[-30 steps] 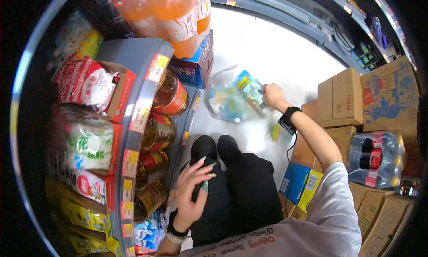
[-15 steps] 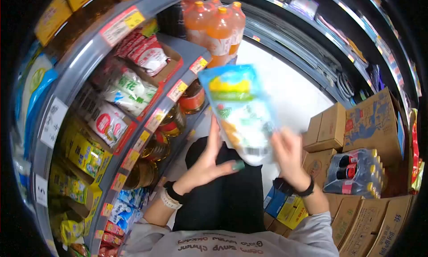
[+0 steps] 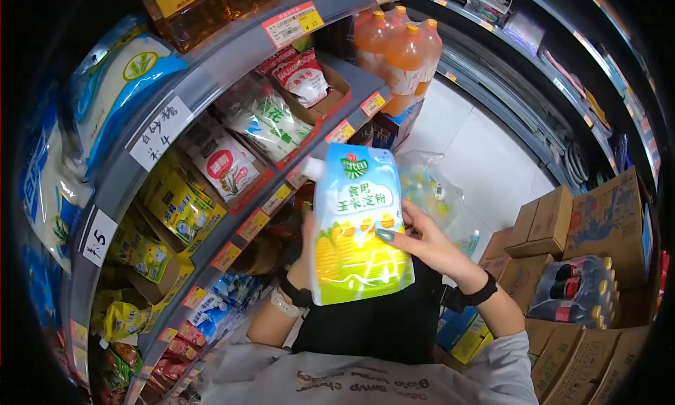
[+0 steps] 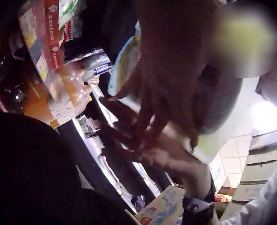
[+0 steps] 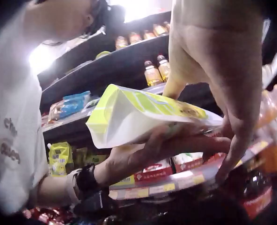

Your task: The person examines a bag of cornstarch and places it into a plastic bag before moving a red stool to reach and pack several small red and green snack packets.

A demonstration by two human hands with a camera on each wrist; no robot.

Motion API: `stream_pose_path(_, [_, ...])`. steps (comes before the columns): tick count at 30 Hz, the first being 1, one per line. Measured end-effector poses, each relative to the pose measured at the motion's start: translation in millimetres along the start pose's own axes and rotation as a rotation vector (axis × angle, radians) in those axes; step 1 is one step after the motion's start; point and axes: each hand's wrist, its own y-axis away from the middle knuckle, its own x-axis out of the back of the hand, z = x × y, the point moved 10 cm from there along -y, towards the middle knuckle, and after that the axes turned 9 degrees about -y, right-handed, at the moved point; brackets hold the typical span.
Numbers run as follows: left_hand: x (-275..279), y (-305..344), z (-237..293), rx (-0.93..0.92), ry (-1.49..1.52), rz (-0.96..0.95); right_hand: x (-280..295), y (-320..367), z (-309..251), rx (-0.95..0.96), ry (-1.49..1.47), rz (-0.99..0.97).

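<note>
An upright-printed pouch (image 3: 362, 229), blue above and yellow-green below with a white cap at its upper left, lies face up over the lap. My right hand (image 3: 432, 247) pinches its right edge, thumb on the front and fingers behind. Mostly hidden behind the left side is my left hand (image 3: 306, 254). The right wrist view shows the left hand (image 5: 143, 157) with fingers stretched out flat beneath the pouch (image 5: 148, 110), supporting it. On the floor beyond, a clear plastic bag (image 3: 439, 194) holds items I cannot make out.
Shelves of bagged goods (image 3: 274, 127) curve along the left. Orange drink bottles (image 3: 404, 57) stand at the far shelf end. Cardboard boxes (image 3: 605, 219) and wrapped dark bottles (image 3: 573, 292) are at the right. Another shelf (image 3: 485, 81) runs across the back.
My right hand has lifted the pouch from the floor bag to above the lap, and the pouch has turned to show its other side. My left hand has moved behind it. The view has swung left.
</note>
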Motion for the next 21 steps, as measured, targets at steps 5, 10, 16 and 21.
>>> stream_pose_path(5, [35,9,-6,0.084,-0.538,0.473,44,0,46,-0.054,-0.490,0.299])
stream_pose_path(10, [41,12,9,0.005,-1.168,0.457,76,8,31,0.152,-0.431,0.397])
stream_pose_path(16, [-13,12,46,-0.287,-1.840,0.644,71,-5,17,0.213,0.135,0.275])
stream_pose_path(21, [-28,2,56,-0.409,-1.850,0.548,80,-35,21,0.176,-0.150,0.233])
